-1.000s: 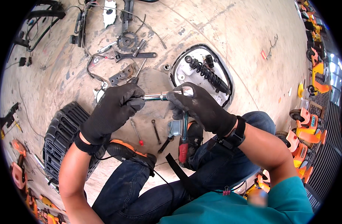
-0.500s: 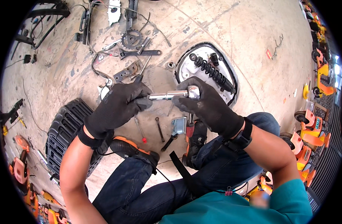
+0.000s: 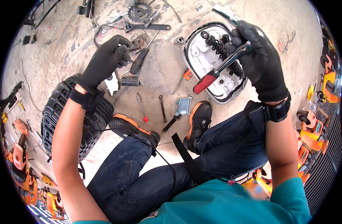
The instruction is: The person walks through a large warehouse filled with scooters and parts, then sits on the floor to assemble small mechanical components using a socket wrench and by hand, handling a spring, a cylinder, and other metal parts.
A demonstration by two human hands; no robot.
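My right hand (image 3: 261,63), in a dark glove, grips a ratchet wrench (image 3: 207,81) with a red handle. The handle points down and left, and a shiny socket extension (image 3: 224,11) sticks out beyond my fingers at the far side. Beneath it lies a white shell (image 3: 195,59) with a black rim, bearing a black coil-spring shock absorber (image 3: 216,47). My left hand (image 3: 105,63), also gloved, has curled fingers with something small and pale at the tips that I cannot make out. Beside it are a rusty perforated bracket (image 3: 138,42) and a black-handled screwdriver (image 3: 139,62).
An adjustable wrench (image 3: 150,27) and a chainring (image 3: 139,12) lie farther off. Between my shoes and the shell are a combination wrench (image 3: 162,109), a red-tipped thin tool (image 3: 142,108) and a bluish box (image 3: 183,106). A black knobby tyre (image 3: 72,115) stands at left.
My hands have parted. The right has carried the ratchet wrench with its extension right and turned it, baring the red handle. The left has moved away toward the far left.
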